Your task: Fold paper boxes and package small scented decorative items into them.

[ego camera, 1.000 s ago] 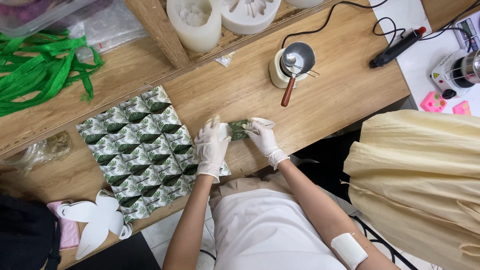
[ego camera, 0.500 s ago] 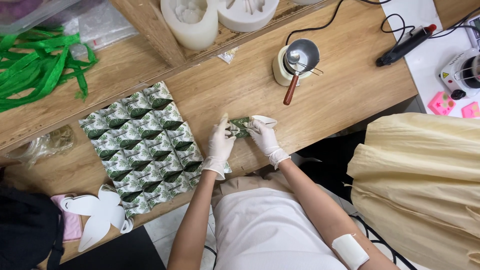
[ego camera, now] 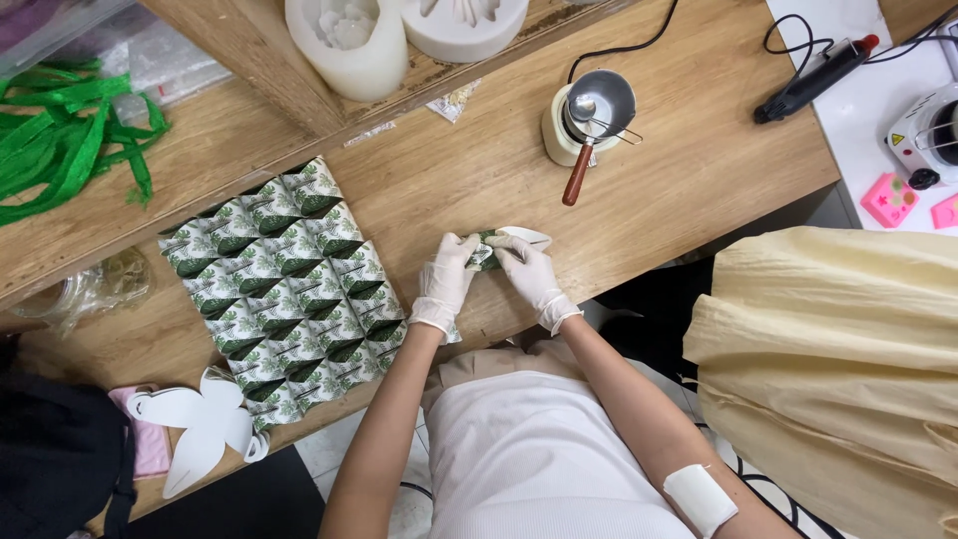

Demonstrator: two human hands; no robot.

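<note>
Both my hands wear white gloves and meet over a small green-and-white patterned paper piece (ego camera: 486,250) on the wooden table (ego camera: 699,180). My left hand (ego camera: 444,281) pinches its left side, and my right hand (ego camera: 529,271) presses and grips its right side. Most of the piece is hidden under my fingers. Just left of my hands lies a block of several folded packets (ego camera: 284,289) with the same leaf pattern, laid edge to edge in rows.
A small metal pot with a wooden handle (ego camera: 591,118) stands behind my hands. White moulds (ego camera: 344,40) sit on a raised shelf. Green ribbons (ego camera: 70,135) lie far left, white butterfly cut-outs (ego camera: 200,429) near left. A person in a cream garment (ego camera: 838,369) is at right.
My hands stay together on the small paper piece, with the fingers shifting slightly on it. The view has moved a little; the rows of packets are unchanged.
</note>
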